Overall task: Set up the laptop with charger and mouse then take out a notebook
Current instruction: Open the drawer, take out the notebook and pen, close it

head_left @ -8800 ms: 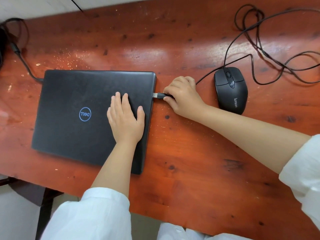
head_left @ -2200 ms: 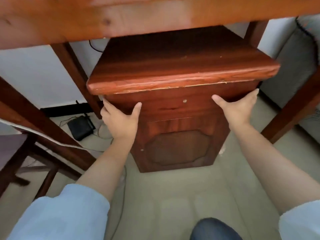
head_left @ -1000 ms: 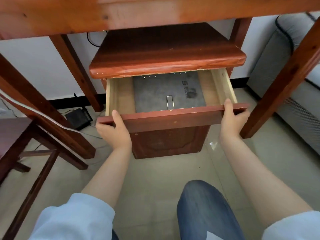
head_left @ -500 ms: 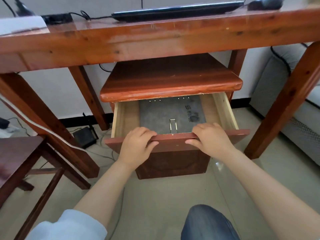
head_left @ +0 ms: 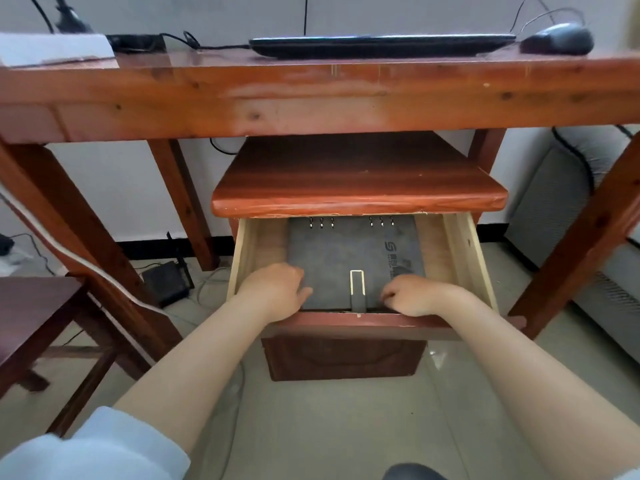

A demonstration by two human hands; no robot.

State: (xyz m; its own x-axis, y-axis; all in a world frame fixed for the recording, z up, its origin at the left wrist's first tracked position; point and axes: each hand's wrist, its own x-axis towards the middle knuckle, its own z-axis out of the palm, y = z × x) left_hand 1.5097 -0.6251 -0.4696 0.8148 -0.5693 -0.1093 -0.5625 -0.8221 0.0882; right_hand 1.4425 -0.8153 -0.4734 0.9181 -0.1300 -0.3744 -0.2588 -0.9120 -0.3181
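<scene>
A grey ring-bound notebook (head_left: 346,251) with a strap loop lies flat in the open drawer (head_left: 462,251) of a small wooden cabinet under the desk. Both hands reach over the drawer front. My left hand (head_left: 277,292) curls its fingers on the notebook's near left corner. My right hand (head_left: 412,294) curls over the near edge, right of the loop. On the desk (head_left: 311,98) above, the closed black laptop (head_left: 381,46) lies with the charger cable (head_left: 214,46) plugged into its left side. The black mouse (head_left: 557,38) sits to its right.
The cabinet's top (head_left: 356,188) overhangs the back of the drawer. Desk legs stand on either side. A dark chair (head_left: 38,306) is at the left and a grey sofa (head_left: 571,209) at the right. A black router (head_left: 169,282) and cables lie on the floor.
Both hands have left the drawer front and gone down into the drawer onto the notebook's near edge. The view has risen a little, showing more of the desk top.
</scene>
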